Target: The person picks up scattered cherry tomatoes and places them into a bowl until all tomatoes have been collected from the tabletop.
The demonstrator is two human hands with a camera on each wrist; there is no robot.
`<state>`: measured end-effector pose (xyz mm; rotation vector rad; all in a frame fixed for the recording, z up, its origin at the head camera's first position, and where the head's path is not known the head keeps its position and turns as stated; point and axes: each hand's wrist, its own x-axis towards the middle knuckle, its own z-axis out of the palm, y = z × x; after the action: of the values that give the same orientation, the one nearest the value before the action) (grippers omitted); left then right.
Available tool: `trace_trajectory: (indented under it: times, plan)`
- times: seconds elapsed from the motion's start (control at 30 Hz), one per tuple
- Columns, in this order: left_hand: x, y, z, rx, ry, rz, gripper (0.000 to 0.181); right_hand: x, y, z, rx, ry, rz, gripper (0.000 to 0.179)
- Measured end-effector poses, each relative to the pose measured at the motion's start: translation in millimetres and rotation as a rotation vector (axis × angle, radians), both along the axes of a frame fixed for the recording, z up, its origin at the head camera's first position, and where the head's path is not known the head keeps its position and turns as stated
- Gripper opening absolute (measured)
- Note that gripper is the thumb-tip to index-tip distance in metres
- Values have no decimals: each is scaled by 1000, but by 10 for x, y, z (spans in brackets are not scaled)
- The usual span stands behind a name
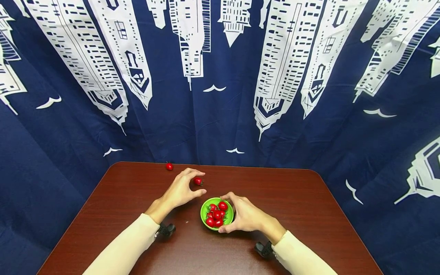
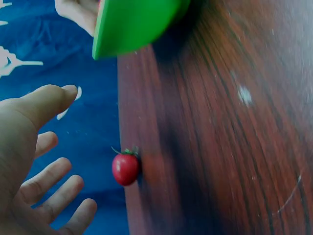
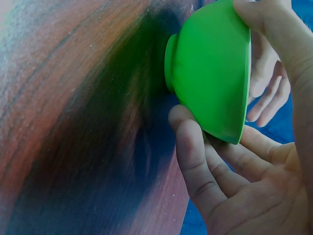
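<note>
My right hand (image 1: 249, 215) grips a small green bowl (image 1: 204, 219) by its rim, thumb on the near side and fingers on the far side. Several red cherry tomatoes (image 1: 217, 214) with green stems lie in the bowl. The right wrist view shows the bowl's smooth outer wall (image 3: 210, 73), its foot close over the table. Left of the bowl, my left hand (image 1: 182, 189) is spread beside a loose cherry tomato (image 1: 197, 181), thumb and fingers apart around it in the head view. That tomato (image 2: 125, 169) shows apart from the fingers in the left wrist view.
Another cherry tomato (image 1: 169, 166) lies near the far edge of the brown wooden table (image 1: 282, 194). A dark blue curtain (image 1: 213, 126) with white building prints hangs behind the table. Small black devices (image 1: 264, 250) are worn at both wrists.
</note>
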<state>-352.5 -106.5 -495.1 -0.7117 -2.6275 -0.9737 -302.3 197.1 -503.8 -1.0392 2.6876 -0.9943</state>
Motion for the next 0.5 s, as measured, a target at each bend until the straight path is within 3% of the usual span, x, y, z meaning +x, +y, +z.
trace_trajectory:
  times: [0.5]
  plan:
    - [-310,-136,-195,-18,-82,18,67,-7,-9,0,1,-17,0,95]
